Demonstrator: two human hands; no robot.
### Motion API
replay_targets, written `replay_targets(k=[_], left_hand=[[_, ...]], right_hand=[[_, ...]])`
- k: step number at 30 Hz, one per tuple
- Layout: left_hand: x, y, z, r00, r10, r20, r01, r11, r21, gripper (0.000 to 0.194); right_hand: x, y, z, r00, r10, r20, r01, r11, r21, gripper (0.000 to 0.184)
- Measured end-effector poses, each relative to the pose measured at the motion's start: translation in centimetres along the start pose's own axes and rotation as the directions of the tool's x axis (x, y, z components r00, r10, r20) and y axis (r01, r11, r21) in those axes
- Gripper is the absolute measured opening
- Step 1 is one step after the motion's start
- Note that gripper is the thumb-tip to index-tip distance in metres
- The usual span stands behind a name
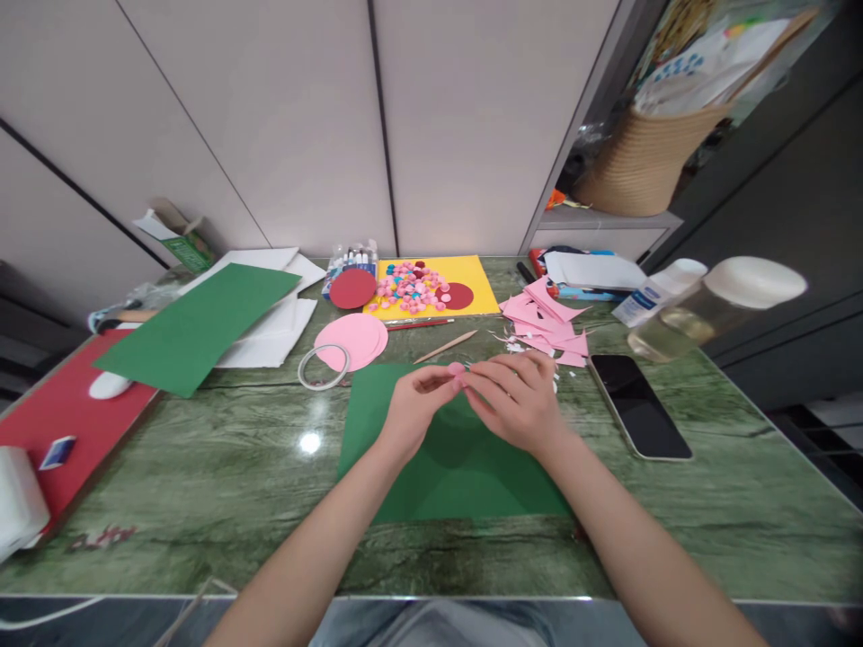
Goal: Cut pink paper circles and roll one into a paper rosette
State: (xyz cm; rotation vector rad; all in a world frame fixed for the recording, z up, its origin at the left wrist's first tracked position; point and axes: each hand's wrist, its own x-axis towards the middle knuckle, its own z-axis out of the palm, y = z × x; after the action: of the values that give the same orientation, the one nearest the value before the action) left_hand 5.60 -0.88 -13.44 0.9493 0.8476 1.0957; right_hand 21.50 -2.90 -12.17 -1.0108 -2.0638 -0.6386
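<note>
Over a green paper sheet [465, 467], my left hand [418, 400] pinches a small round pink paper piece [457, 369] between thumb and fingertips. My right hand [519, 395] meets it at the same spot, fingers closed together by the pink piece. A thin greyish bit shows at the right fingertips, too small to name. Just beyond the hands lies a pointed wooden stick [446, 346], with a red pencil [422, 323] behind it. Pink paper circles [364, 337] lie to the left, a white tape roll [303, 370] partly over them.
Small coloured paper pieces [411, 289] heap on a yellow sheet [482, 283]. Pink scraps [546, 323] lie at the right, near a phone [640, 404], a white bottle [664, 289] and a clear bottle [707, 310]. Another green sheet [202, 323] and a red sheet [87, 404] lie left.
</note>
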Motion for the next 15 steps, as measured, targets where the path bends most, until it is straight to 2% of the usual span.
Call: replay_targets(k=[7, 15], left_hand=[[-0.23, 0.7, 0.09, 1.0, 0.014, -0.003, -0.014, 1.0, 0.013, 0.015], [-0.16, 0.7, 0.18, 0.997, 0.054, -0.046, -0.049, 0.993, 0.111, 0.014]], right_hand=[[-0.33, 0.18, 0.08, 0.999, -0.037, -0.024, 0.037, 0.999, -0.028, 0.011], [-0.5, 0.27, -0.1, 0.997, -0.082, -0.011, 0.082, 0.997, -0.006, 0.015]])
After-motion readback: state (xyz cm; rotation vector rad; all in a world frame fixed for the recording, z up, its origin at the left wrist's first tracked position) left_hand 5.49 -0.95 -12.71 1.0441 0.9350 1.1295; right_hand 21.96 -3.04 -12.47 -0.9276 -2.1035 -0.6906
